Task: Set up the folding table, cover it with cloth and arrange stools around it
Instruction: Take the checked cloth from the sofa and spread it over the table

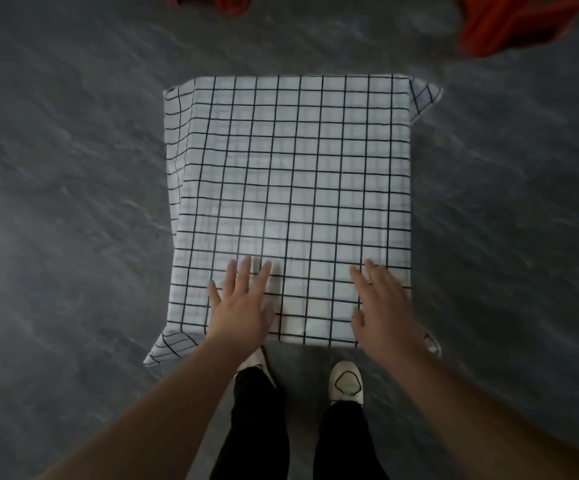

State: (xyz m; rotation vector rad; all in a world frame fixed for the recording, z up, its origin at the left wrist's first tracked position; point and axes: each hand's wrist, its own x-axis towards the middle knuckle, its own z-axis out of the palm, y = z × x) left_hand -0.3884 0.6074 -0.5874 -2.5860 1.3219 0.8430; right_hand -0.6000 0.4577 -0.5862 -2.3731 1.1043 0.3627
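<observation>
— Since the cloth (291,188) drapes over every edge, we cannot see the table under it; what else is cut off?
— Two orange shapes (510,22) beyond the cloth's far side run out of view, too blurred for us to name.
— And the cloth itself?
— White with a thin black grid, lying smooth, corners hanging toward the grey floor (73,202). Our left hand (243,306) and right hand (381,306) lie flat on its near edge, fingers straight, gripping nothing

checked cloth (291,168): one
hands: two, left hand (241,303) and right hand (381,306)
white shoes: two, left shoe (255,362) and right shoe (347,381)
orange things (510,22): two, blurred, at the far edge
</observation>
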